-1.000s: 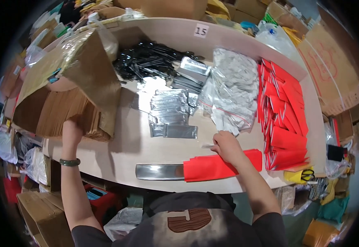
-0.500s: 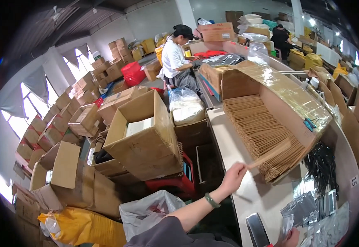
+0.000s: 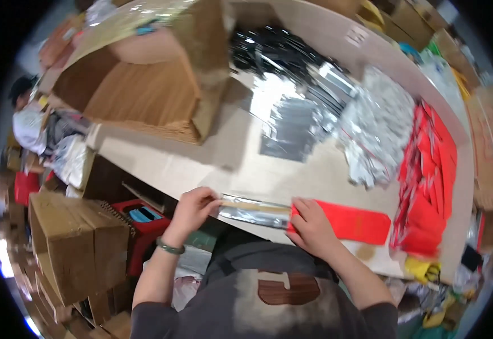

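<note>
My left hand point(image 3: 194, 208), a green bangle at its wrist, pinches the left end of a thin, flat brown strip point(image 3: 258, 207). The strip runs rightward over a shiny silver trough-like piece point(image 3: 249, 216) at the table's near edge. At the trough's right end, my right hand point(image 3: 314, 229) has its fingers closed over the end of a flat red pouch point(image 3: 359, 222). The strip's right end is hidden by that hand, so I cannot tell whether it enters the pouch.
An open cardboard box point(image 3: 198, 73) of stacked brown strips stands far left. Behind lie grey plastic sleeves point(image 3: 289, 133), black pieces point(image 3: 275, 51) and crumpled clear plastic point(image 3: 376, 124). Red pouches point(image 3: 430, 181) are piled right. A person point(image 3: 29, 124) is at the left.
My view has swung right and down to the near edge. The left hand has brought the strip from the box to the silver trough. My right hand is now on a red pouch.
</note>
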A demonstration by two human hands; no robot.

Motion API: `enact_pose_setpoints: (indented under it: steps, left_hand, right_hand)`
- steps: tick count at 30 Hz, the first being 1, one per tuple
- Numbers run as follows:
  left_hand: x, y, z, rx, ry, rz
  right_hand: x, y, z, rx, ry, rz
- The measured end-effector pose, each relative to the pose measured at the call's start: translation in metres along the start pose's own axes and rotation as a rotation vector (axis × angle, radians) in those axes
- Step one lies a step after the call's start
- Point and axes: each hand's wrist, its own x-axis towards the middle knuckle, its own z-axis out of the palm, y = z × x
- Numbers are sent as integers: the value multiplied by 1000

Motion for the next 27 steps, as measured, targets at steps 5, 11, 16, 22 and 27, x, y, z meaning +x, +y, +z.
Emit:
enact_pose_setpoints:
  steps: [5, 11, 16, 22, 27]
  left_hand:
    - [22, 42, 100, 114, -57, 574]
    - [8, 73, 132, 12, 58, 219]
    - [15, 100, 92, 436, 105, 643]
    - [43, 77, 72, 549, 69, 537]
    - [33, 78, 80, 58, -362, 126]
  right_hand:
    - [-9, -7, -2, -65, 61, 155]
    - [-10, -10, 4, -97, 103, 202]
    - [-10, 0, -5, 9, 164, 172]
    - [-31, 39, -126, -461, 246, 140]
    - [-91, 74, -198, -452, 240, 555]
